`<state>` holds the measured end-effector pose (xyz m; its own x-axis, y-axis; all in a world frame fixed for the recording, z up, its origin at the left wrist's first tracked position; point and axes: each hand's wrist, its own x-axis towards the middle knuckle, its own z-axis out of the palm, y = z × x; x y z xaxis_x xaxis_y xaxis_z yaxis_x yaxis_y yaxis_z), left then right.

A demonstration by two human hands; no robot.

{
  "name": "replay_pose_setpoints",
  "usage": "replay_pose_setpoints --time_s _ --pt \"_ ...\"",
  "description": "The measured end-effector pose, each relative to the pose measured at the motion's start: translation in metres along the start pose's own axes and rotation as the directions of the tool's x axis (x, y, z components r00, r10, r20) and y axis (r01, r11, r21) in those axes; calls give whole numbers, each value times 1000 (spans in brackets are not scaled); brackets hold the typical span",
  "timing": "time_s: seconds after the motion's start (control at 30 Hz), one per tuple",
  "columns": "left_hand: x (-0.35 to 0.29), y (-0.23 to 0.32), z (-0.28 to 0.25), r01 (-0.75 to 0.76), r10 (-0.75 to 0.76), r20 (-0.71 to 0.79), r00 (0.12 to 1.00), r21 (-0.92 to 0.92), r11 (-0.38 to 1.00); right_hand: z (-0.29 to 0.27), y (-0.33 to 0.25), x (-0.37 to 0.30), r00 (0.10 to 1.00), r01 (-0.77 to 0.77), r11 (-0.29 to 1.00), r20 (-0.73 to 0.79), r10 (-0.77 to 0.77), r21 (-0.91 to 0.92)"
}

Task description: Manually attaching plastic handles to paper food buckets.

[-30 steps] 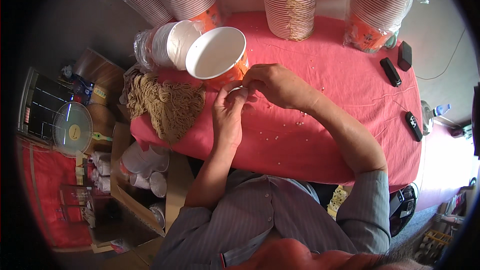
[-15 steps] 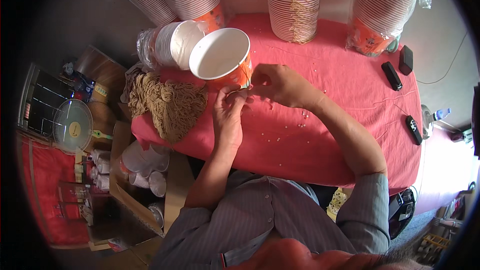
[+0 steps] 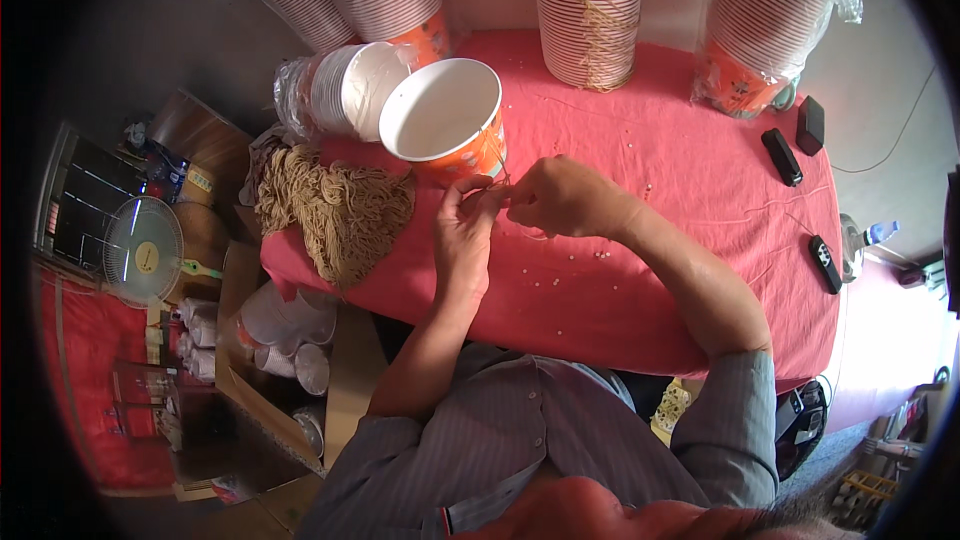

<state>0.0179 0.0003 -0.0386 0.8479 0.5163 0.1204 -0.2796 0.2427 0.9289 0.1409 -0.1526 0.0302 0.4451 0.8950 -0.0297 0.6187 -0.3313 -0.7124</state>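
A large paper bucket (image 3: 466, 154), white inside and orange patterned outside, rests tilted on the red tablecloth with its mouth toward me. A thin tan cord (image 3: 502, 157) runs down from its right side to my fingers. Just below the bucket, my left hand (image 3: 464, 236) pinches the cord between thumb and fingertips. My right hand (image 3: 565, 198) meets it from the right, fingers curled closed on the cord. The exact spot where the fingertips meet is partly hidden.
A heap of tan cords (image 3: 335, 210) lies left of my hands. Bagged and loose stacks of paper buckets (image 3: 588, 35) line the table's back. Small white beads (image 3: 602, 255) dot the red cloth (image 3: 660, 310). Black devices (image 3: 781, 157) lie at right; a cardboard box (image 3: 345, 380) stands below left.
My right hand has moved slightly nearer to me, and its fingers are curled more tightly. The left hand has shifted a little to the right. The bucket stays almost in place.
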Motion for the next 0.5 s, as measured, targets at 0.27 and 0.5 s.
replay_pose_setpoints --time_s 0.27,0.5 --pt "4 2 5 -30 33 -50 998 44 999 6 -15 3 990 -88 994 -117 80 -71" --pt "4 2 10 1 0 -44 999 15 1000 28 7 8 971 -137 972 -222 94 -190"
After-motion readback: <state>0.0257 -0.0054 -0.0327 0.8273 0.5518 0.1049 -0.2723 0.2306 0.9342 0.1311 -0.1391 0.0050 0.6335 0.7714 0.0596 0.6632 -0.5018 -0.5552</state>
